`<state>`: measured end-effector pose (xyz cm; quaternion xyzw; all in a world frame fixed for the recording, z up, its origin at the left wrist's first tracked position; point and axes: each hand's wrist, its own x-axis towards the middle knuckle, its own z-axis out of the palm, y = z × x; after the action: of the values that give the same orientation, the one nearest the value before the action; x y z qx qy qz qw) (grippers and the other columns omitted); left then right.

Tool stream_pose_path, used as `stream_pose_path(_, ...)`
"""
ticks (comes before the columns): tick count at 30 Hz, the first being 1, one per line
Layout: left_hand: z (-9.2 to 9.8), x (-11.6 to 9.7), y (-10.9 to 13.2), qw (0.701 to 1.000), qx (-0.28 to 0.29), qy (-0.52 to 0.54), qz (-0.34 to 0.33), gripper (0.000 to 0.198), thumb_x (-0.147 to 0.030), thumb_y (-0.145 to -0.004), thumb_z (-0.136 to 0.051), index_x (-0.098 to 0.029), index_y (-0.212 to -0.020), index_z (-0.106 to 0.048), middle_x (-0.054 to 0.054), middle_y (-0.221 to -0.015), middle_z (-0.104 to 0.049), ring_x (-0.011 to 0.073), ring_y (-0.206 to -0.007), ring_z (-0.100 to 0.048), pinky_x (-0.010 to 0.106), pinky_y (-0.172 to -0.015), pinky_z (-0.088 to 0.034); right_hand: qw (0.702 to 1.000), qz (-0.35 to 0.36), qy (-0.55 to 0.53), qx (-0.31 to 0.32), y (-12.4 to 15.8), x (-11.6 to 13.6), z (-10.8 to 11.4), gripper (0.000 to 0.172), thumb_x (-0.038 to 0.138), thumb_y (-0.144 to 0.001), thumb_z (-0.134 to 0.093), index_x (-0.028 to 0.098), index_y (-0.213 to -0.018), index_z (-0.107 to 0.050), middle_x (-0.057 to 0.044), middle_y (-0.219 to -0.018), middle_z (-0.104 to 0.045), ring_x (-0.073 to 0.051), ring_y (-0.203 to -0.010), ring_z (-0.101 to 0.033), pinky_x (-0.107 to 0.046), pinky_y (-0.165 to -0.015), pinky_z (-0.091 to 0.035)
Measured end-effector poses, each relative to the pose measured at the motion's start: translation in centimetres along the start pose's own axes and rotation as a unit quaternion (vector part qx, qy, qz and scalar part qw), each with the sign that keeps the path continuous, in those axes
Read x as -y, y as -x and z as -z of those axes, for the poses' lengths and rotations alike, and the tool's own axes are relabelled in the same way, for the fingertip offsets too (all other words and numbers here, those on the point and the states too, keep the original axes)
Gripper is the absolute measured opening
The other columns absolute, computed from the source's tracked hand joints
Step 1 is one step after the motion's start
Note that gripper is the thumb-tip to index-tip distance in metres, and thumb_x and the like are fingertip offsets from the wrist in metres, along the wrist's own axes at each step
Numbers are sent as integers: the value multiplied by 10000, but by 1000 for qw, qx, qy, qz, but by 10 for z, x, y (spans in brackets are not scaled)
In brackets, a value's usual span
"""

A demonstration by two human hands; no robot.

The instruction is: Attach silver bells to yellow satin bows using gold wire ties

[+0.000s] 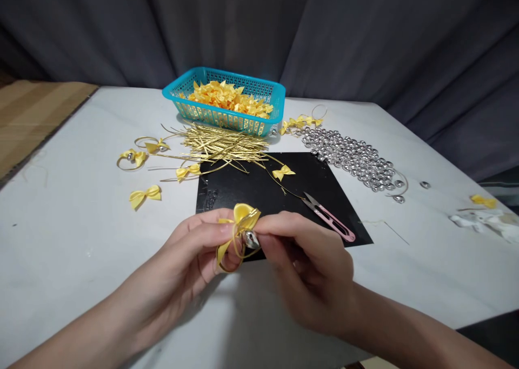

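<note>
Both hands meet over the near edge of a black mat. My left hand pinches a yellow ribbon bow with a gold wire tie looped under it. My right hand pinches the same piece from the right, fingers closed at the wire beside a silver bead that hangs on it. The wire loop curls down between the two hands.
A teal basket of yellow bows stands at the back. In front lie a heap of gold wire ties, loose bows, and finished loops. Silver beads spread at right. Pink snips lie on the mat. The table edge runs near right.
</note>
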<state>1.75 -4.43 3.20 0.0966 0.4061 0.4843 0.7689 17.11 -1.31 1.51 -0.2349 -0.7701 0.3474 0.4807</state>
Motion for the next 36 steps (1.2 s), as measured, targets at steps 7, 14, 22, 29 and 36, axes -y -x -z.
stream_pose_path(7, 2, 1, -2, 1000, -18, -7, -4, 90, -180, -586, -794, -154, -631, -720, -34, -629, -644, 41, -557, -551, 89, -536, -490, 1000, 2, 17, 0, 0, 0, 1, 198, 11, -829, -471, 173, -879, -572, -42, -797, -684, -111, -681, -635, -198, -623, -519)
stream_pose_path(14, 0, -1, -2, 998, 30, -52, -16, 70, -162, -651, -726, -151, -587, -701, -37, -521, -585, 38, -509, -495, 83, -526, -458, 1000, -7, 10, 13, 1, 1, 0, 201, 9, -835, -462, 185, -863, -556, -25, -759, -659, -102, -659, -626, -185, -613, -512)
stream_pose_path(22, -1, 0, -2, 1000, -3, -12, -4, 73, -171, -587, -787, -165, -601, -716, -41, -564, -595, 33, -521, -504, 73, -516, -469, 1000, -1, -15, 8, 2, -3, -2, 186, 18, -839, -463, 165, -892, -562, -52, -822, -681, -116, -722, -636, -217, -653, -518)
stream_pose_path(29, -2, 1, -4, 1000, -1, -15, -1, 69, -168, -593, -774, -158, -580, -706, -36, -541, -573, 38, -507, -489, 80, -499, -465, 1000, 2, -4, 12, 1, -3, -1, 182, 6, -837, -461, 159, -865, -555, -44, -798, -675, -97, -698, -621, -183, -629, -500)
stream_pose_path(36, 0, 3, -7, 999, -16, -41, -14, 102, -199, -530, -792, -162, -565, -704, -33, -546, -584, 50, -504, -487, 99, -489, -465, 1000, 19, 18, 7, 0, -4, -1, 181, -16, -824, -471, 132, -868, -567, -44, -775, -669, -78, -661, -604, -151, -598, -480)
